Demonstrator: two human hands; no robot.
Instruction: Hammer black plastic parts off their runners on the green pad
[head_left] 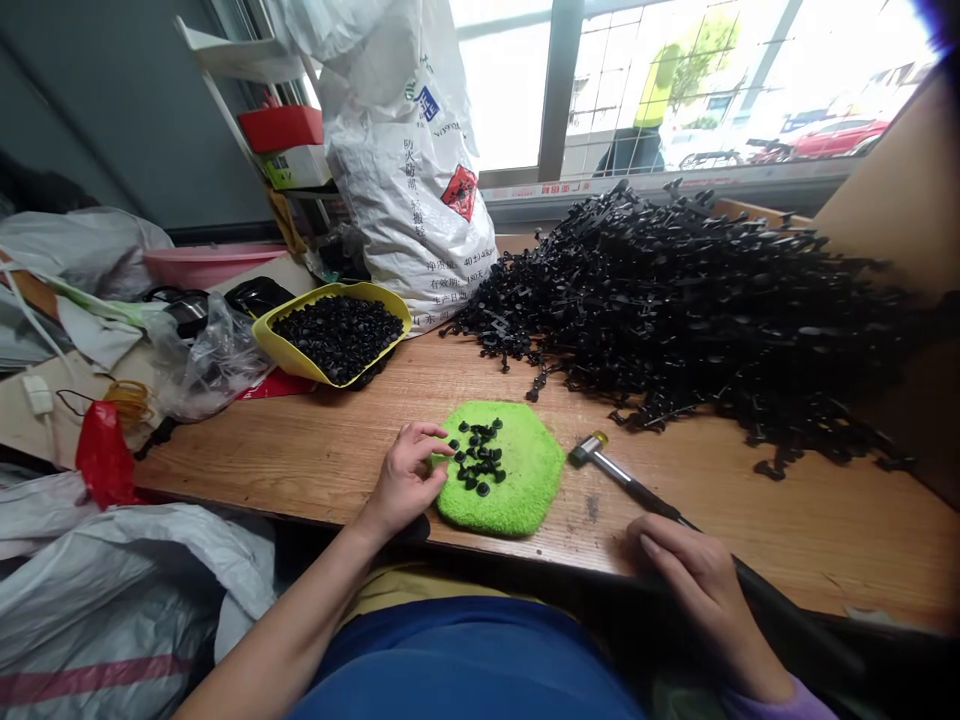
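Observation:
Several small black parts [480, 455] lie loose on a bright green fuzzy mat [529, 480]. My left hand [409, 475] is at the mat's left edge beside the parts, its fingers apart and nothing seen between them. My right hand [694, 580] rests at the table's front edge, right of the mat, fingers together; whatever is under them, if anything, is hidden. Between the mat and my right hand lies a hammer [616, 474] with its head near the mat and its dark handle running behind the hand.
A large heap of black parts [675, 300] covers the back right. A yellow scoop tray [296, 360] of small black pieces stands back left, before a tall white sack [409, 180]. Plastic bags [202, 370] and a red bag [105, 455] lie at left. Outside the window is a person [656, 95].

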